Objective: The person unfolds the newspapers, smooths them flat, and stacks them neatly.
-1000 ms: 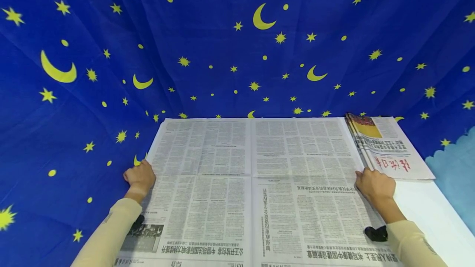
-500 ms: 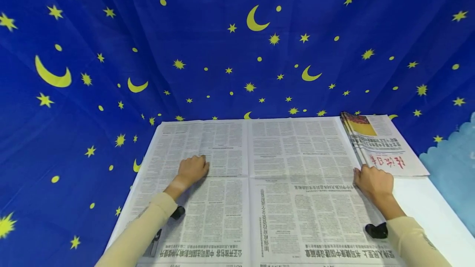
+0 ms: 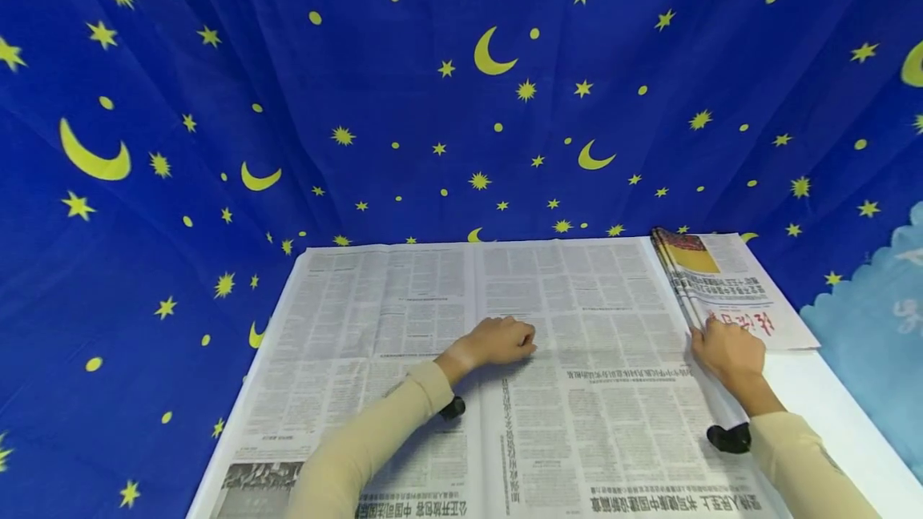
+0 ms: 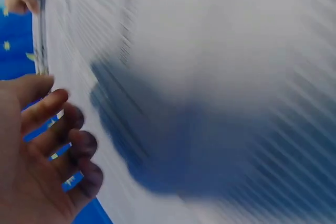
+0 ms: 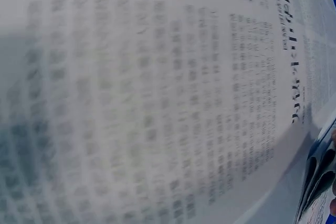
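Note:
An open newspaper sheet [image 3: 425, 319] lies spread flat, its print upside down to me. My left hand [image 3: 501, 340] hovers over its middle, just right of the centre fold. In the left wrist view the left hand [image 4: 50, 145] holds nothing and its fingers are loosely bent. My right hand [image 3: 731, 352] pinches the sheet's right edge, which curls up a little below the hand. Right beside that hand lies a folded newspaper [image 3: 764, 315] with a red title. Only some fingertips [image 5: 334, 184] of the right hand show in the right wrist view.
Under the papers is a white table [image 3: 815, 399], bare along its right side. A blue cloth [image 3: 404, 62] with yellow moons and stars hangs behind and to the left. A light-blue cloud shape [image 3: 880, 319] is at the right.
My left hand has left the sheet's left edge and swept right across the paper to its middle. The right hand stays at the right edge, where the sheet now lifts slightly.

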The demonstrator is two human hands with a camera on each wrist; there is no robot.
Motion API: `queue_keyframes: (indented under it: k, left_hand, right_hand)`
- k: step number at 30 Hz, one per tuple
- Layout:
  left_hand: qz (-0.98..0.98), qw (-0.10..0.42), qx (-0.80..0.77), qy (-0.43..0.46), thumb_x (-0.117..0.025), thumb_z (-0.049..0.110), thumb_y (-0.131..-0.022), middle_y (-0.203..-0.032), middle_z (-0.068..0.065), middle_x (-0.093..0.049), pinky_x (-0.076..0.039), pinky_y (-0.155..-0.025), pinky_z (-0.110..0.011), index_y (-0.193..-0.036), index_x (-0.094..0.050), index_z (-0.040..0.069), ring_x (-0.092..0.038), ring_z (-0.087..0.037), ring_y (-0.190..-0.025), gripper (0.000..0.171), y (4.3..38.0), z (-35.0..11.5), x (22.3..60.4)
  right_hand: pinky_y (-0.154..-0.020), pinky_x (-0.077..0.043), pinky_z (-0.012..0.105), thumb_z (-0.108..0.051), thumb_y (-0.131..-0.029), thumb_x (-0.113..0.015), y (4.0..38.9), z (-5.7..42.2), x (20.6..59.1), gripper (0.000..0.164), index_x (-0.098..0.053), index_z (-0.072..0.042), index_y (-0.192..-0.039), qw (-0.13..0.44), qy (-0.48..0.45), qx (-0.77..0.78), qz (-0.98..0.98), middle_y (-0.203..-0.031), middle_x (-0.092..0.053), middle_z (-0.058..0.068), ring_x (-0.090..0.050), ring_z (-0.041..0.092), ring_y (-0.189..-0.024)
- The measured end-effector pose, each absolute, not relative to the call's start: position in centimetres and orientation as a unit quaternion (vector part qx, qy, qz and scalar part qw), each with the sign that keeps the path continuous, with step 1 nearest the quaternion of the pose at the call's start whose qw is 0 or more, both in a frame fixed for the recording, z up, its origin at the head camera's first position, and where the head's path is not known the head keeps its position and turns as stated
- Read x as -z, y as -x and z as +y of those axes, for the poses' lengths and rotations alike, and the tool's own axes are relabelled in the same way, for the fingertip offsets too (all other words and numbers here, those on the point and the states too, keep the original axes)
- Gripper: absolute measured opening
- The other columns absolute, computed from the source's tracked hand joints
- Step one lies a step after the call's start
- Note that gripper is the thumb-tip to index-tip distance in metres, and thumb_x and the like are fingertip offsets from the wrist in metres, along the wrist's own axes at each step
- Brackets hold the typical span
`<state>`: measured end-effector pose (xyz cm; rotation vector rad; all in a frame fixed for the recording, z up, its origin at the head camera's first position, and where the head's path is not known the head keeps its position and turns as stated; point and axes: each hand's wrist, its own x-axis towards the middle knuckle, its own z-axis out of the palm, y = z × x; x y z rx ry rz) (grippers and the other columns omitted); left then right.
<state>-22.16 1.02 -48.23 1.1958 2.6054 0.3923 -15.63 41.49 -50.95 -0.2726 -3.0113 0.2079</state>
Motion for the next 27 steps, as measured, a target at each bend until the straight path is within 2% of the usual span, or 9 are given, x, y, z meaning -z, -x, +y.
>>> queue_keyframes:
  k: [3, 9, 17, 22, 27]
  left_hand:
    - [0.874, 0.157, -0.118, -0.444, -0.054, 0.033, -0.101, -0.069, 0.008, -0.051, -0.034, -0.053, -0.02, -0.082, -0.056, 0.022, -0.041, -0.006, -0.057, 0.023, 21.7, 3.2, 47.5]
    - [0.849, 0.205, -0.131, -0.468, -0.053, 0.037, -0.101, -0.074, 0.01, -0.056, -0.036, -0.056, -0.02, -0.087, -0.06, 0.025, -0.045, -0.006, -0.064, 0.021, 21.2, 6.6, 47.0]
    - [0.829, 0.244, -0.175, -0.473, -0.051, 0.035, -0.102, -0.082, 0.004, -0.068, -0.04, -0.052, -0.019, -0.099, -0.066, 0.017, -0.051, -0.005, -0.059, 0.023, 20.9, 8.6, 46.6]
    - [0.816, 0.261, -0.2, -0.476, -0.05, 0.032, -0.103, -0.084, -0.001, -0.069, -0.04, -0.052, -0.02, -0.101, -0.066, 0.014, -0.052, -0.005, -0.059, 0.024, 21.0, 9.2, 46.7]
    - [0.817, 0.272, -0.203, -0.466, -0.05, 0.032, -0.103, -0.084, 0.0, -0.069, -0.04, -0.054, -0.02, -0.101, -0.065, 0.015, -0.052, -0.006, -0.06, 0.023, 20.9, 9.4, 47.1]
  right_hand:
    - [-0.044, -0.038, 0.052, -0.029, -0.091, -0.052, 16.2, 41.7, 50.8, 0.04, -0.055, 0.01, -0.082, 0.063, 0.096, -0.074, -0.991, -0.071, -0.056, 0.036, -0.055, 0.049, -0.058]
    - [-0.065, -0.04, 0.059, -0.03, -0.089, -0.055, 16.5, 41.9, 50.9, 0.046, -0.05, 0.015, -0.097, 0.071, 0.11, -0.074, -0.989, -0.091, -0.052, 0.041, -0.052, 0.057, -0.084]
    - [-0.072, -0.045, 0.061, -0.035, -0.097, -0.051, 16.5, 42.8, 50.9, 0.055, -0.046, 0.013, -0.124, 0.0, 0.102, -0.124, -0.987, -0.112, -0.053, 0.042, -0.054, 0.058, -0.096]
    - [-0.078, -0.044, 0.064, -0.039, -0.101, -0.046, 16.3, 44.0, 51.0, 0.055, -0.049, 0.01, -0.125, -0.002, 0.086, -0.163, -0.983, -0.115, -0.052, 0.04, -0.051, 0.057, -0.104]
    - [-0.082, -0.042, 0.065, -0.027, -0.099, -0.047, 15.9, 44.2, 51.4, 0.044, -0.052, 0.01, -0.121, 0.009, 0.084, -0.171, -0.982, -0.114, -0.052, 0.039, -0.049, 0.056, -0.106]
